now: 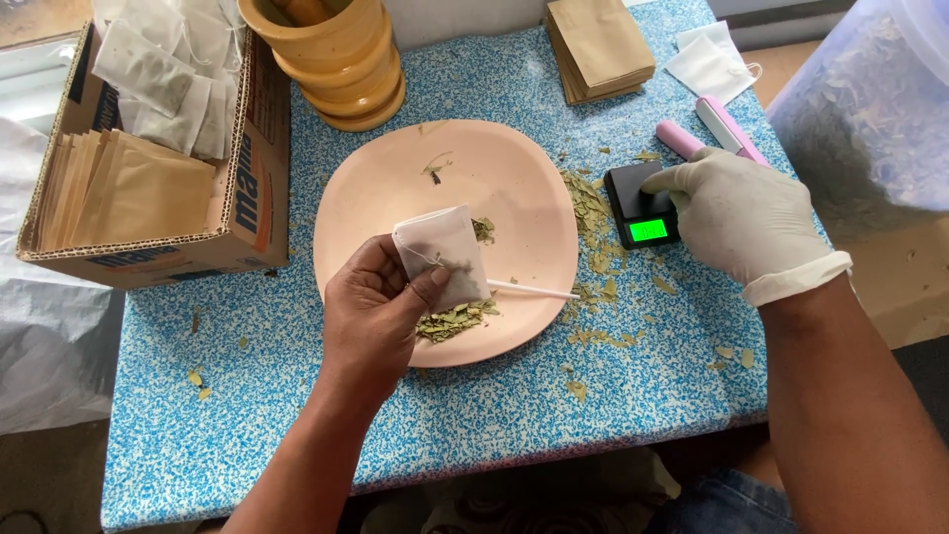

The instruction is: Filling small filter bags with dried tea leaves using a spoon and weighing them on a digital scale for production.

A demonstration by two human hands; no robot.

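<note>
My bare left hand [371,316] pinches a small white tea bag [443,252] over the near side of a peach plate [494,178]. A small heap of dried green leaves [455,321] and a thin white stick [534,290] lie on the plate beside that hand. My right hand [736,213], in a white glove, rests its fingers on a small black pocket scale [641,203] with a lit green display, right of the plate.
A cardboard box [252,178] with brown sachets and white tea bags stands at the left. A wooden mortar [336,59] sits behind the plate. Brown envelopes [598,44], white bags [707,64], a pink device [717,133] and a clear bag of leaves [870,99] lie at the right. Loose leaves litter the blue speckled table [247,415].
</note>
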